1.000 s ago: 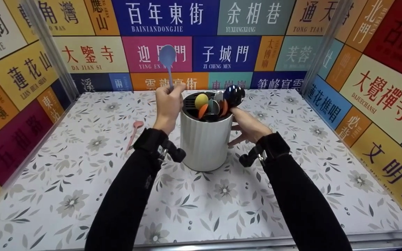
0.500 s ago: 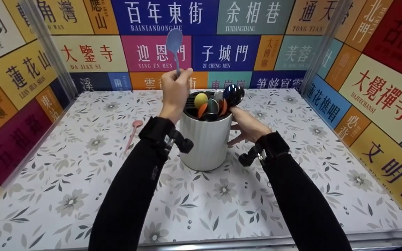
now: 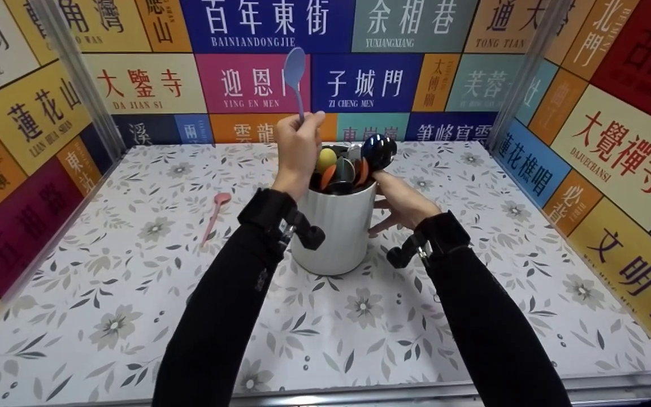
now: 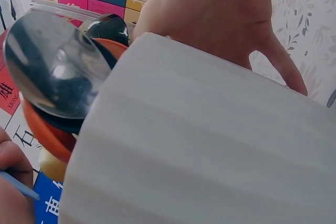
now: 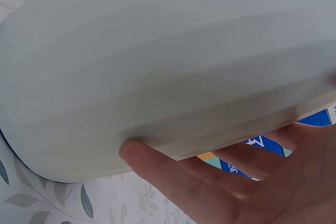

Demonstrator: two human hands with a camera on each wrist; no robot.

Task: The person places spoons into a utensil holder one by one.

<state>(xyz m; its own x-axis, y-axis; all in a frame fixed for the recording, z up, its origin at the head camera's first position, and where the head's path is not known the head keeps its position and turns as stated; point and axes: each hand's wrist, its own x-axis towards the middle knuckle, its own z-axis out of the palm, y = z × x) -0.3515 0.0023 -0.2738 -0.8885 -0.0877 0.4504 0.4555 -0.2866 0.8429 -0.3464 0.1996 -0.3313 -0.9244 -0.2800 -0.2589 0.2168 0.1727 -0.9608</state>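
My left hand (image 3: 298,148) grips a blue-grey spoon (image 3: 294,69) by its handle, bowl upward, beside the left rim of a ribbed white utensil holder (image 3: 337,232). A piece of its handle (image 4: 21,186) shows in the left wrist view; its lower end is hidden. My right hand (image 3: 407,202) rests against the holder's right side with fingers spread; in the right wrist view a fingertip (image 5: 132,149) touches the wall. Several utensils stand in the holder: a shiny black ladle (image 3: 379,151), orange-edged pieces, a yellow rounded head (image 3: 326,159) and a shiny metal spoon (image 4: 58,66).
A small pink spoon (image 3: 212,217) lies on the flower-patterned table (image 3: 133,282), left of the holder. Panels (image 3: 274,28) with coloured signs enclose the back and both sides. A metal edge (image 3: 359,395) runs along the table's front.
My left hand has risen and moved right with the blue-grey spoon, closer to the holder, and now covers part of its left rim. The right hand and the holder stay in place.
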